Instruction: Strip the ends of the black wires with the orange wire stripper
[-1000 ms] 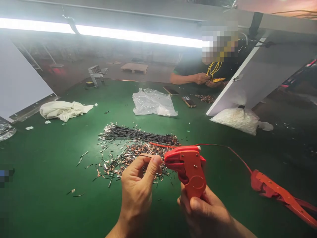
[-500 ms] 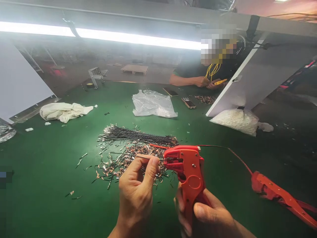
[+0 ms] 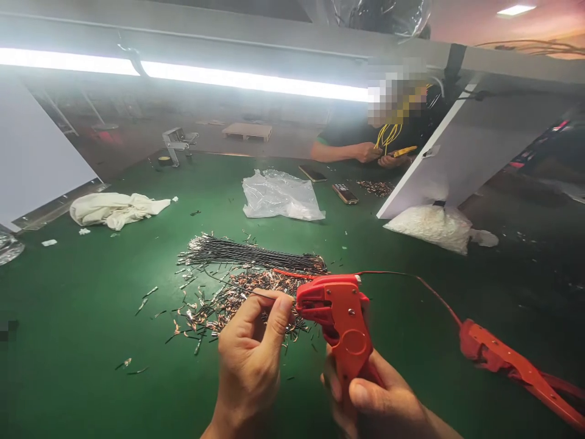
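Observation:
Between thumb and forefinger, my left hand pinches a thin black wire. Its near end lies close to the jaws of a red wire stripper; whether the tip touches them I cannot make out. My right hand is wrapped round the stripper's handles. Behind both hands lies a bundle of black wires, bare copper showing at the right end and pale metal tips at the left. Just in front of the bundle spreads a heap of short wire scraps, partly hidden by my left hand.
A second red stripper lies at the right, a red cord leading to it. Further back are a clear plastic bag, a white cloth, two phones and a filled bag. Across the table a person's hands hold a yellow tool.
The stripper in my right hand has shifted slightly left and its jaws look more closed. The wire's end, earlier inside the jaws, now shows at my left fingertips. The camera view has shifted slightly.

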Demonstrator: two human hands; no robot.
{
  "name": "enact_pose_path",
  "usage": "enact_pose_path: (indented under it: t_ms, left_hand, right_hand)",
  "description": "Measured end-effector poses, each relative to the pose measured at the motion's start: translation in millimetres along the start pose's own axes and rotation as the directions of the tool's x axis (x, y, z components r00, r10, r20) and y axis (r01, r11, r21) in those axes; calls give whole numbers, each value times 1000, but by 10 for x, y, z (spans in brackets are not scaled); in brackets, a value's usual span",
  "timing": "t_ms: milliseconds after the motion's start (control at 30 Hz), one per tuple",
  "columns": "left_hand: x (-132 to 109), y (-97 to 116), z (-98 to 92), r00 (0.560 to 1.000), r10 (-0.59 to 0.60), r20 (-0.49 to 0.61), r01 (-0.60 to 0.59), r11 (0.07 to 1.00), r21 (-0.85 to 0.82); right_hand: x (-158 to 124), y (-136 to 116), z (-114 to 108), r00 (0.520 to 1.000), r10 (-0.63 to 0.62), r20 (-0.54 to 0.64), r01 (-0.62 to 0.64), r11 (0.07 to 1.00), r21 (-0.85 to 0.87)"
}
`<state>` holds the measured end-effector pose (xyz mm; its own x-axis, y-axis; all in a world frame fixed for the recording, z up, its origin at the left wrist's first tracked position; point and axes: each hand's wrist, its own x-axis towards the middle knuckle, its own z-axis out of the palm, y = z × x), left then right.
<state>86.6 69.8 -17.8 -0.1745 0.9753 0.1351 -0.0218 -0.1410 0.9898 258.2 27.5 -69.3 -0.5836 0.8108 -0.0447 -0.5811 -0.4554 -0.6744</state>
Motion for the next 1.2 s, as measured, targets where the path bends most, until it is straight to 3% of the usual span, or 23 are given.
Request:
enact_pose_path:
  t_ms: [267,533,733,833,1000,1133,1200]
  left_hand:
    - [-16,-11,15,1000,-14,8,15,999,-29]
    - [-60,85,92,991,-110,-80,102,990,-99]
    - [-58,61,86,990,-130,-49,122,983,-137]
    - [-61,46,77,991,-120,-51,110,981,-162]
    - [-27,9,49,989,-114,-89,96,978,-184]
    - [27,-19,33,982,-125,-144,97,979,-182]
    - [34,-24,31,985,-127,-114,112,985,-128]
  right_hand:
    - [-27,38,-19,999,10,-33,-10,1000,-1]
    - [-58,12,12,991,39,-127,-53,993,-108]
    - [-59,-17,77,970,45,-240,-83,985,-152]
    - [-44,-34,119,977,58,-203,-83,990,-115]
    - [11,-54,145,998,61,-33,-60,998,33]
    - [59,-100,102,999,-38,-22,38,999,23]
    - [85,-138,93,994,-92,-64,91,996,-17]
